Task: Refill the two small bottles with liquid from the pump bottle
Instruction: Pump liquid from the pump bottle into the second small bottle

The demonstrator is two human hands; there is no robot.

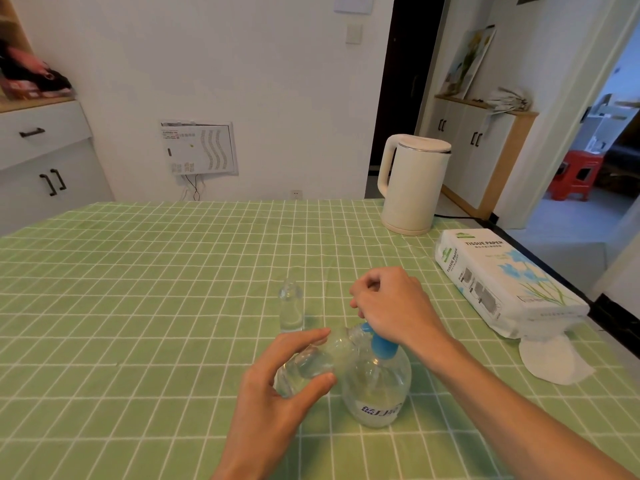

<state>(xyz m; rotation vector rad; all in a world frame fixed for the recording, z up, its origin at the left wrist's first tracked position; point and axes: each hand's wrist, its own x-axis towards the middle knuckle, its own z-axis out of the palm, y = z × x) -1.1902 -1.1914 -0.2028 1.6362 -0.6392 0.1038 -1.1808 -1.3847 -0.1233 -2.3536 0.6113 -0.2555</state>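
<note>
My left hand (277, 382) holds one small clear bottle (308, 362), tilted, the fingers curled around its body and the thumb under it, so the grip is closed but not tight. The mouth of this bottle points toward the blue pump head (379, 342), just beside my grip on its right side. My right hand (394, 306) rests on top of that pump head, fingers bent down over it; I judge it is pressing, but I cannot see the nozzle tip. The pump bottle (377, 389) stands upright on the green tablecloth (138, 306), touching the small bottle. The second small bottle (291, 308) stands alone, a little beyond my left hand. To do this step well, I think I should keep the small mouth exactly under the nozzle, press slowly and fully, and hold my left hand steady so that nothing runs outside
</note>
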